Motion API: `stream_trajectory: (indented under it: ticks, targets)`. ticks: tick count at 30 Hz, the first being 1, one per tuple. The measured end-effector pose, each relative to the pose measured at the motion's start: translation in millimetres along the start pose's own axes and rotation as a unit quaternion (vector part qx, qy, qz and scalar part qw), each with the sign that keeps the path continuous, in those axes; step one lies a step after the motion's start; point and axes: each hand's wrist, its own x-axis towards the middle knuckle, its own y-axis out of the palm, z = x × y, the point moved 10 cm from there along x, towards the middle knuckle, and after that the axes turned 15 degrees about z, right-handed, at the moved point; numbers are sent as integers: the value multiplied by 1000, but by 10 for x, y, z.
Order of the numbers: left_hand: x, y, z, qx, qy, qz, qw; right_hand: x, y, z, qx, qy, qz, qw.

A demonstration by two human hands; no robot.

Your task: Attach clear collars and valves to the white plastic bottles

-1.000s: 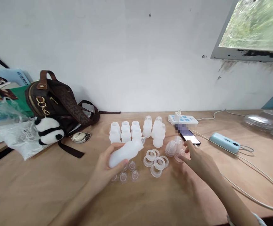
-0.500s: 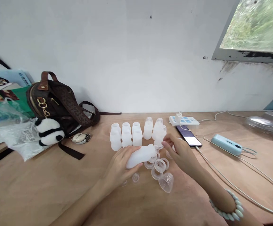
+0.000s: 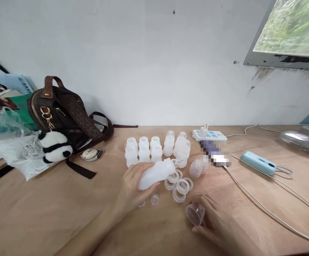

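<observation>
My left hand (image 3: 131, 188) is wrapped round a milky white silicone bottle (image 3: 155, 173), held tilted with its neck pointing right over the table. My right hand (image 3: 215, 222) rests low on the wooden table (image 3: 50, 209), its fingers curled about a clear plastic cap (image 3: 195, 214) lying on its side. Between the hands lie several translucent rings (image 3: 180, 185) and small clear teats (image 3: 153, 200). Behind them stand several more white bottles (image 3: 143, 153), some capped (image 3: 182, 149), and two clear domed caps (image 3: 197, 168).
A brown handbag (image 3: 63, 113) with a panda charm (image 3: 54, 146) sits at the left, beside plastic bags (image 3: 12, 149). A power strip (image 3: 210, 135), a phone (image 3: 215, 155), a light blue device (image 3: 257, 163) and white cables (image 3: 271, 209) lie at the right.
My right hand has drawn back from the bottle's neck to the clear cap lying near the front of the table. My left hand keeps hold of the bottle, shifted slightly left.
</observation>
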Motion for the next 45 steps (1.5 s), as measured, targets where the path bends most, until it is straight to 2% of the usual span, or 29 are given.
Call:
stream_trajectory:
  ticks: [2,4,7,12,15,20,24,28,31,33,35,38,40,42,45]
  targets:
    - [4,7,-8,1,1,2,1000,-29,-107,-221,-9,17,-39,999]
    - [5,6,-20,4,6,-1,1000,-67,-357,-399,-53,23,-124,991]
    - [2,1,-39,9,17,-7,1000,-52,-602,-538,-136,17,-197,971]
    - [-3,9,-27,8,7,0,1000,77,-504,-635,-108,27,-157,981]
    - [0,27,-31,11,6,11,1000,84,-493,-620,-76,39,-165,983]
    - [-2,35,-68,24,24,6,999,246,-605,-633,-69,41,-177,981]
    - [-4,54,-109,33,42,7,999,366,-682,-658,-105,54,-177,977]
    - [-6,78,-134,31,57,14,998,278,-885,-471,-121,74,-209,968]
    - [-15,87,-132,35,66,13,997,263,-1069,-134,-34,32,-209,977]
    - [-20,84,-117,46,66,10,997,403,-1071,127,53,-20,-139,989]
    - [-21,70,-106,67,64,4,996,588,-1005,356,145,-69,-57,985]
    - [-17,53,-127,107,70,2,992,862,-809,555,290,-115,43,949]
    - [-14,57,-149,129,80,7,988,1010,-655,591,372,-126,75,917]
    - [-16,74,-151,136,86,16,987,1118,-527,542,428,-115,65,894]
    - [-19,129,-97,100,87,46,990,1193,-378,429,473,-92,30,876]
